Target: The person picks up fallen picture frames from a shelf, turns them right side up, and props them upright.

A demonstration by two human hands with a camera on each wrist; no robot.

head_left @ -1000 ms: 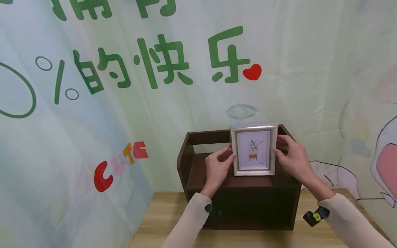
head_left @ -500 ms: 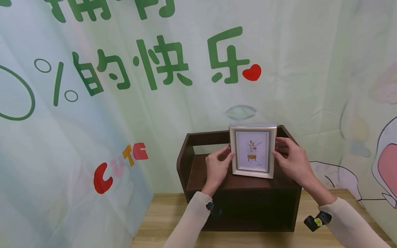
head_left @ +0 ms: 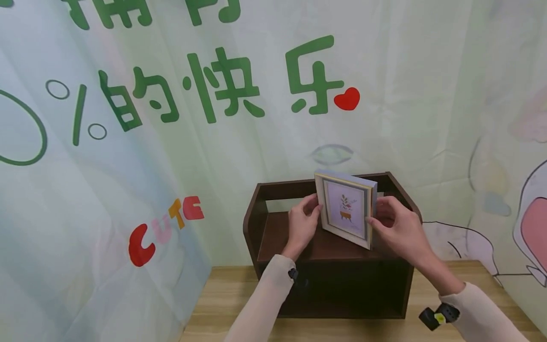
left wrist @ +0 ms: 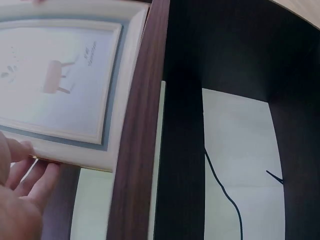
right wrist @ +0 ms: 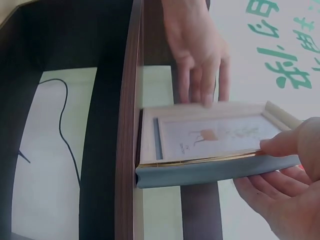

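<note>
A picture frame [head_left: 344, 211] with a pale border and a potted-plant print stands upright on the upper board of a dark brown shelf [head_left: 282, 237]. It is turned at an angle, its right side nearer to me. My left hand [head_left: 302, 225] holds its left edge, thumb at the front and fingers partly hidden behind. At the right edge, my right hand [head_left: 403, 230] pinches the frame between thumb and fingers. In the right wrist view the thumb [right wrist: 280, 143] lies on the front border, and the frame's grey-blue side shows.
The shelf stands on a wood-grain table [head_left: 231, 289], with an open dark compartment [head_left: 346, 289] below. A printed curtain [head_left: 406, 95] hangs behind and at the left. A thin black cable [left wrist: 225, 190] shows through the shelf's back opening in the left wrist view.
The frame has turned from facing me squarely to an angle. Its right side has come forward with my right hand, while the left edge has stayed nearly in place.
</note>
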